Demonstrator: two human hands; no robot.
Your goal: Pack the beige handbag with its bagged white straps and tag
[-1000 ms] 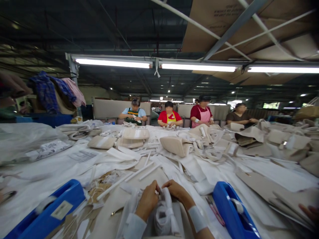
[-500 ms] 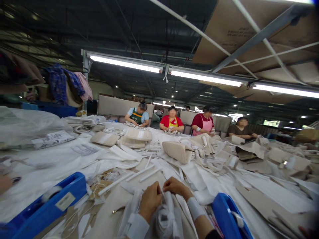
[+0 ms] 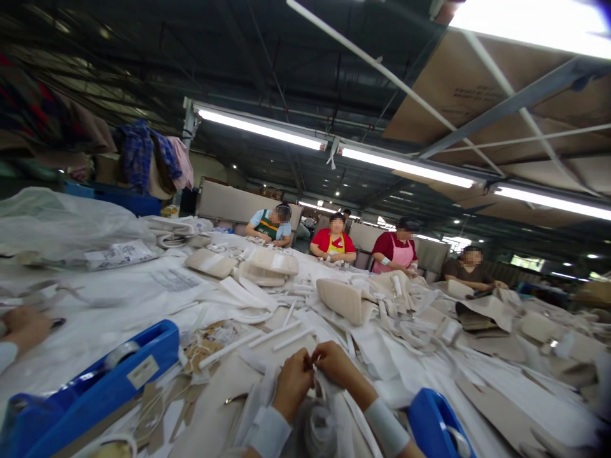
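Head view: I see my left hand [image 3: 293, 383] and right hand [image 3: 337, 361] meeting fingertip to fingertip, both pinching the top of a white plastic bag [image 3: 321, 425] just below them, between two blue tape dispensers [image 3: 102, 381] on the cluttered surface [image 3: 105, 299].

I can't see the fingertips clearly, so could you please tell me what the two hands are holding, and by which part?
Both the left hand and right hand pinch the top end of a white bundle, fingertips meeting above it.
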